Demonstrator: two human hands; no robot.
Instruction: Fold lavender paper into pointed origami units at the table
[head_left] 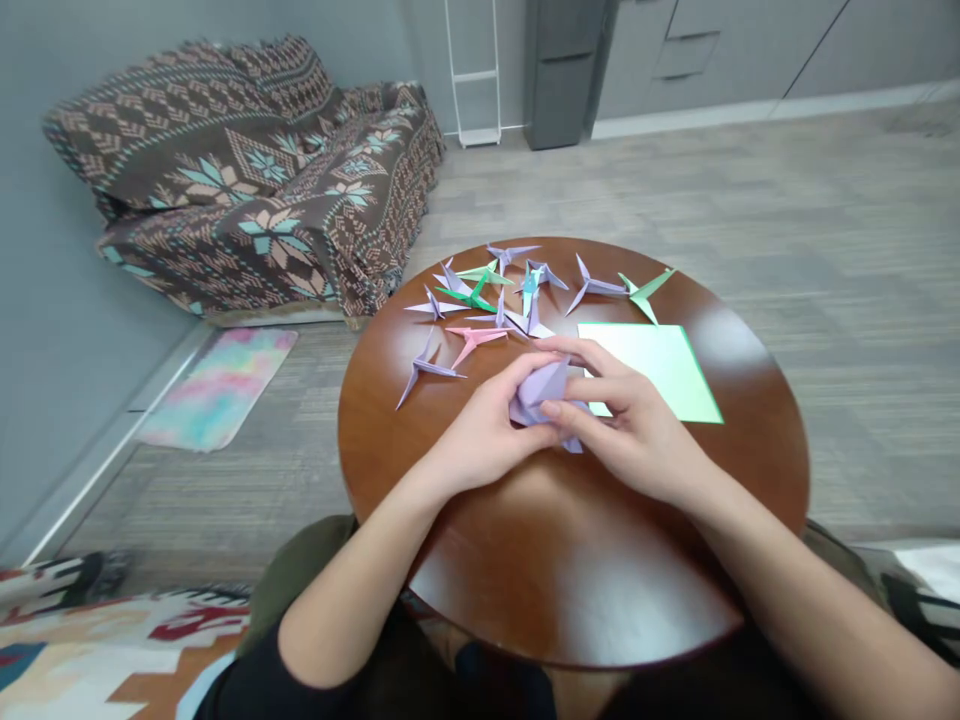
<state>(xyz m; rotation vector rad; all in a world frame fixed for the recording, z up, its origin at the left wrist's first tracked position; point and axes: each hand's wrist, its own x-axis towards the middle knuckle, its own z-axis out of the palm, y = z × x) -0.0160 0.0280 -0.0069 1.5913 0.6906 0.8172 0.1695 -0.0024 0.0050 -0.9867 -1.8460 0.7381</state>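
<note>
A folded lilac paper sheet is pinched by the curled fingers of the left hand and right hand, over a round brown wooden table. A flat pale-green paper square is seen just beyond the right hand.

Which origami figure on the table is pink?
The salmon-pink origami figure, just beyond the left hand; it is the only pink one, as the others are lilac, green or blue.
</note>
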